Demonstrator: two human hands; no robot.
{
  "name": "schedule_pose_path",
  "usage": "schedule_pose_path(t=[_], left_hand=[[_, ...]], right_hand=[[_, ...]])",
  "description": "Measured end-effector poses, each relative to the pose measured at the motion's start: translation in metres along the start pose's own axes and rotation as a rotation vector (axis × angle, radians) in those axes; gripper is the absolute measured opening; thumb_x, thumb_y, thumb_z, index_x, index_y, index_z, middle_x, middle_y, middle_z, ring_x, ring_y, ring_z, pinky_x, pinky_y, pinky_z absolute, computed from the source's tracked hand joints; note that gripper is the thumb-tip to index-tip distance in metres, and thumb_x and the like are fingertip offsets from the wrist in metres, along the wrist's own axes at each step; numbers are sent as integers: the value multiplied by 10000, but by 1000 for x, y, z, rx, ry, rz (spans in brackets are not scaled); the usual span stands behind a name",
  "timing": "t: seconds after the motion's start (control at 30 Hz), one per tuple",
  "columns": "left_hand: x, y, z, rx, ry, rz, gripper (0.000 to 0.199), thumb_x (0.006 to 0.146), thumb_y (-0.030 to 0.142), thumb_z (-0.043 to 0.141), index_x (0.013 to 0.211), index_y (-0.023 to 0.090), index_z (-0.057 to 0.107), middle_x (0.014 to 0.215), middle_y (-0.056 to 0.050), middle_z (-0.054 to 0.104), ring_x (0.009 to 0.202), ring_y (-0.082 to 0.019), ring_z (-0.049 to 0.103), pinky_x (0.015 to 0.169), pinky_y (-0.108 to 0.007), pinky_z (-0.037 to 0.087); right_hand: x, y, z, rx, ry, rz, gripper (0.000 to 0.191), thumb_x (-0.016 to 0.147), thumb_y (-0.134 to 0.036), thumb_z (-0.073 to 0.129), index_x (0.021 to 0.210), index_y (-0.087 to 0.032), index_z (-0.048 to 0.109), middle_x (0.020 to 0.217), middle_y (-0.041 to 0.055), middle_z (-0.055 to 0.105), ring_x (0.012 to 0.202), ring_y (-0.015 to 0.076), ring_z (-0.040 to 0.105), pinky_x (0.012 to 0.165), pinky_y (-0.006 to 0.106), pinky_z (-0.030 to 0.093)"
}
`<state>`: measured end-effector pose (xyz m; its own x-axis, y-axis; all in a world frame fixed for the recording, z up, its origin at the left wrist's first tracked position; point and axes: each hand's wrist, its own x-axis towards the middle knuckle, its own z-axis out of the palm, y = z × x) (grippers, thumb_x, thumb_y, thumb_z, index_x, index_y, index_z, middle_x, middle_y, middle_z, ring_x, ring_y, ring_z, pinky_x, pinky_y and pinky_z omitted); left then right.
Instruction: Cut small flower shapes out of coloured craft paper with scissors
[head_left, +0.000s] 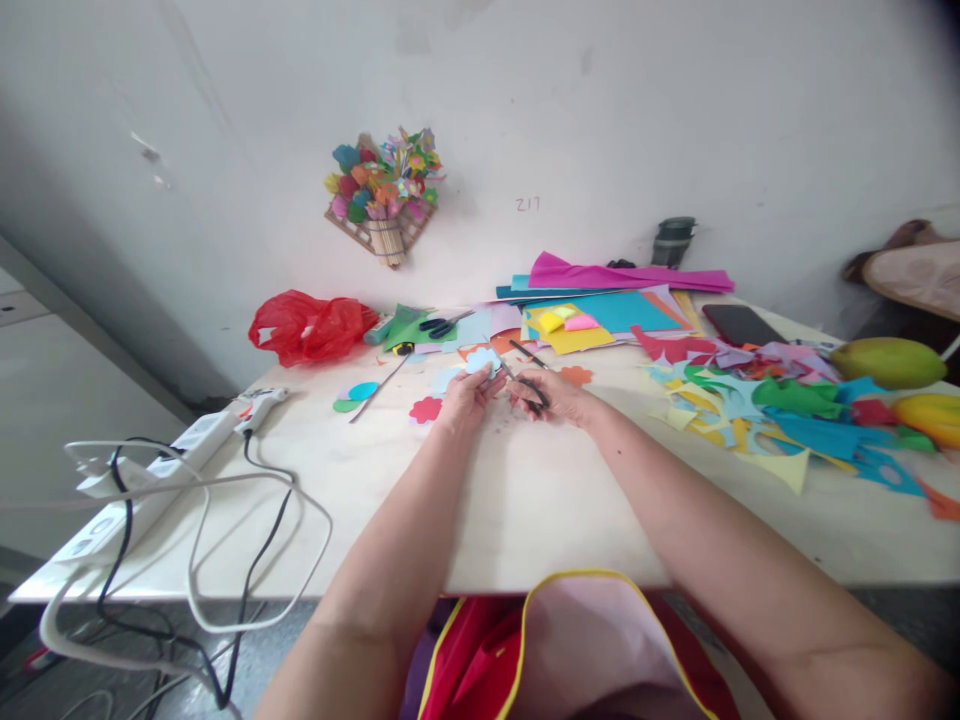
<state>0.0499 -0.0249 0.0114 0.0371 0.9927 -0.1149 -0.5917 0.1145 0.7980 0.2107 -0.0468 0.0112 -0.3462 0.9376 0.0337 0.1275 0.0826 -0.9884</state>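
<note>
My left hand (466,398) pinches a light blue paper flower (481,362) above the middle of the table. Close beside it, my right hand (553,394) is closed round dark-handled scissors (534,392), whose blades point toward the flower's right edge. Whether the blades touch the paper is too small to tell. A red paper flower (425,410) lies left of my left hand, and an orange paper flower (576,375) rests just past my right hand. Behind my hands is a dark pen-like stick (529,354).
Paper scraps (787,410) cover the table's right side, near a green-yellow fruit (889,362) and a phone (742,325). Coloured sheets (600,310) lie at the back. Left are a red plastic bag (307,328), a second pair of scissors (437,327) and a power strip (142,490) with loose cables.
</note>
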Motion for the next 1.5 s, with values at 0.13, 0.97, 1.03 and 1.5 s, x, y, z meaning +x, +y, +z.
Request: schedule_pose_path(t=[0.13,0.97,1.03,1.5], left_hand=[[0,0,0,1,9,-2,104,796,27,677,866,104,677,786,-84,743,788,-198,754,814,-298,604],[4,-2,-3,-24,-13,15,200,827,41,654,1020,84,682,811,-105,751,797,-208,761,797,-290,612],[4,-2,-4,-26,-13,13,206,824,41,662,1023,88,683,815,-102,750,803,-208,761,794,-286,610],[1,1,-1,-18,23,2,83,810,37,656,863,98,636,836,-111,738,844,-222,760,780,-286,613]], right_hand=[[1,2,0,-3,7,4,294,805,-426,732,748,-187,572,522,-51,570,381,63,504,308,139,312],[0,0,-1,-2,-7,16,313,769,-438,743,742,-172,580,504,-52,549,360,58,483,297,149,248],[-1,-1,-1,-5,-4,18,310,770,-433,744,733,-172,582,497,-51,547,357,58,478,296,152,248],[3,4,-3,-23,-8,36,280,783,-415,738,718,-189,584,479,-57,528,340,56,444,282,156,220]])
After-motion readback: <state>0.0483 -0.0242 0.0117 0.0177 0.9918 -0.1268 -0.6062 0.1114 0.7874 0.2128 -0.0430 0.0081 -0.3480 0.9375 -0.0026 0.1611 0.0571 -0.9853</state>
